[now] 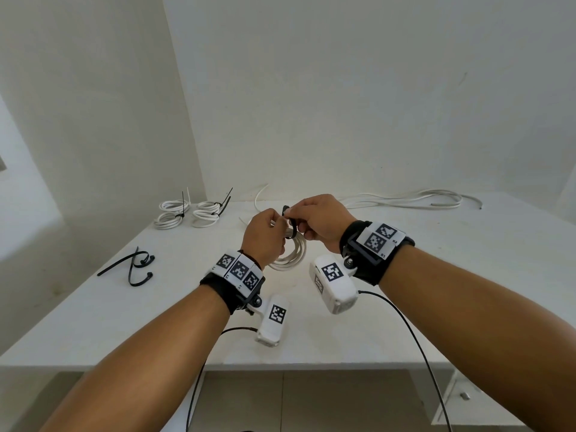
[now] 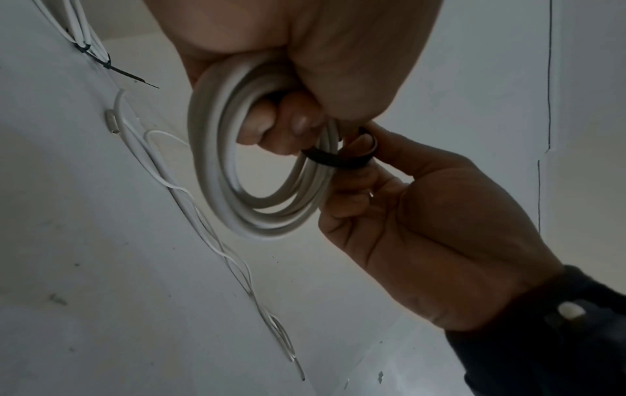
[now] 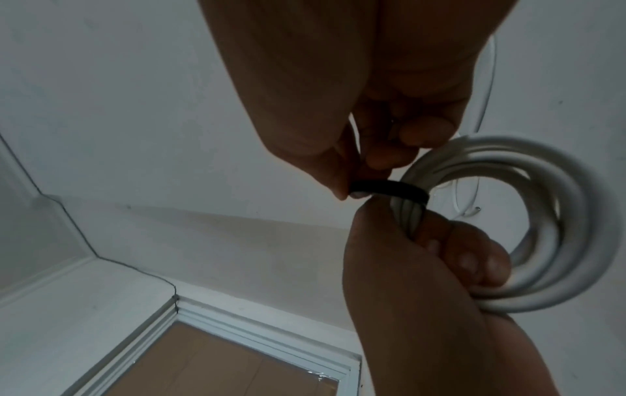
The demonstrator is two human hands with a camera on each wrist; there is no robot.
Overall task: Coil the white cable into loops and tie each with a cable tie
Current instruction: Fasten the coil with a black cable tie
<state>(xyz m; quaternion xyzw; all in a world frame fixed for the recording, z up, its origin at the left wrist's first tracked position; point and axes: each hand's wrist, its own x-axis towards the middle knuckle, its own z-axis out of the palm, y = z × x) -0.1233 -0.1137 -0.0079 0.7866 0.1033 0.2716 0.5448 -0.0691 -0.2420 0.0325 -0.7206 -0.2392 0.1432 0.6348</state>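
Observation:
A white cable coil (image 1: 291, 254) hangs above the table's middle, my left hand (image 1: 265, 232) gripping its top strands. In the left wrist view the fingers curl through the coil (image 2: 244, 193). A black cable tie (image 2: 335, 159) wraps the bundled strands, and my right hand (image 1: 318, 221) pinches its loop beside the coil. The right wrist view shows the tie (image 3: 389, 189) running from my right fingertips to the coil (image 3: 542, 241), just above my left thumb.
Two tied white coils (image 1: 187, 212) lie at the table's back left. Loose black cable ties (image 1: 131, 266) lie at the left. Uncoiled white cable (image 1: 405, 199) trails along the back wall at the right. The white table (image 1: 467, 275) ends at a near edge.

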